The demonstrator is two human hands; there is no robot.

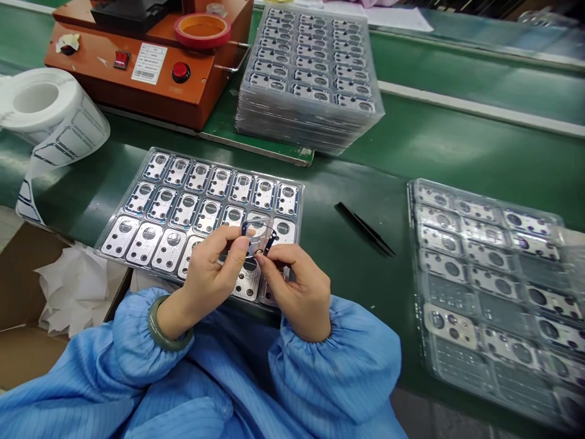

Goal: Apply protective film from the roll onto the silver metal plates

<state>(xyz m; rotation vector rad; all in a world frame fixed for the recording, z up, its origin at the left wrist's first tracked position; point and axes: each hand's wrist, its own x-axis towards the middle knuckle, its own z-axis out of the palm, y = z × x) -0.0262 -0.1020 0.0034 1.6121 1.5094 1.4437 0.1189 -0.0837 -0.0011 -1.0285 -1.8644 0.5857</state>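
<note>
While left hand (212, 269), right hand (299, 294) pinch film (258, 236) over one tray (298, 210).

Place: factory assembly line
Bench: long green conveyor belt (461, 149)
Stock: stacked plastic trays (311, 79) of small metal parts
Equipment: orange bench machine (98, 70) with red switch
Clothing: blue striped work smock (338, 366)

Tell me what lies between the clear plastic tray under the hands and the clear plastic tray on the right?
Black pointed tweezers lie there on the green bench mat, seen in the head view.
</note>
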